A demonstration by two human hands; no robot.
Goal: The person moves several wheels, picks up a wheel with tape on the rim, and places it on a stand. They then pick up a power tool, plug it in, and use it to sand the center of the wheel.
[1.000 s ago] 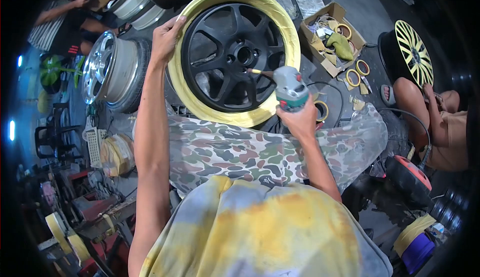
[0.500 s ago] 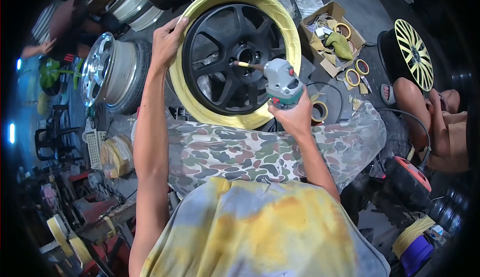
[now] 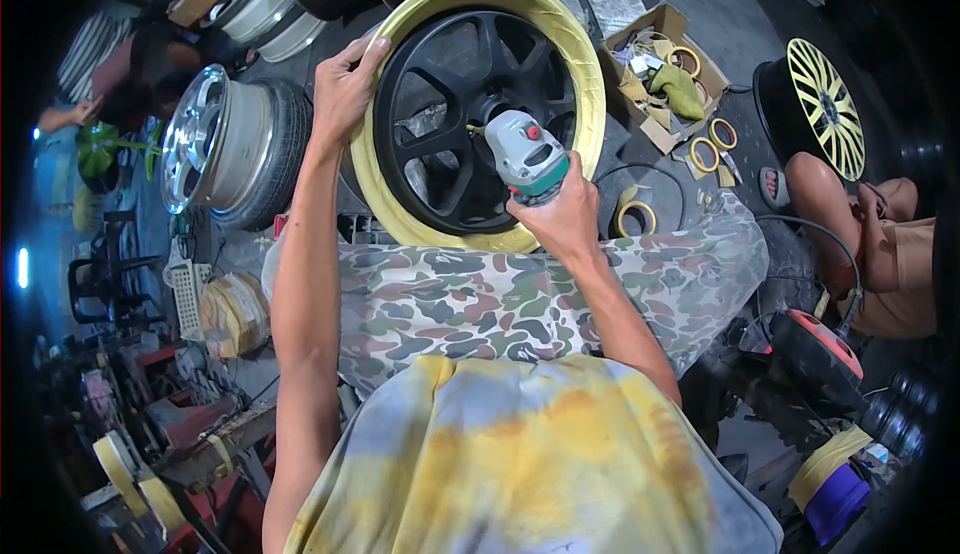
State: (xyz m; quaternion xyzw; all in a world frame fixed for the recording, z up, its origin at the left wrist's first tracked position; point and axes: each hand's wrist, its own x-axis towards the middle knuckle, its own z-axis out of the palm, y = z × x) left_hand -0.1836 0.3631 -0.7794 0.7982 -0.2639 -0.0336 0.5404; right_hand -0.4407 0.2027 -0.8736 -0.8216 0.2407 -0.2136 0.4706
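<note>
A black multi-spoke wheel rim stands before my legs, its outer lip wrapped in yellow masking tape. My left hand grips the taped lip at the upper left, thumb on the front edge. A grey and green angle grinder with a red button is in my right hand, fingers wrapped round its body. The grinder's head is over the lower hub area and hides part of the spokes. Only a short bit of its slender tip shows at the left.
A cardboard box with tape rolls and a green cloth stands at the right. Loose tape rings lie beside it. A chrome rim with a tyre is at the left. Another person's legs and a yellow-faced rim are at the right.
My right hand has moved the grinder left and slightly down across the wheel's face. The wheel and my left hand have shifted slightly to the right.
</note>
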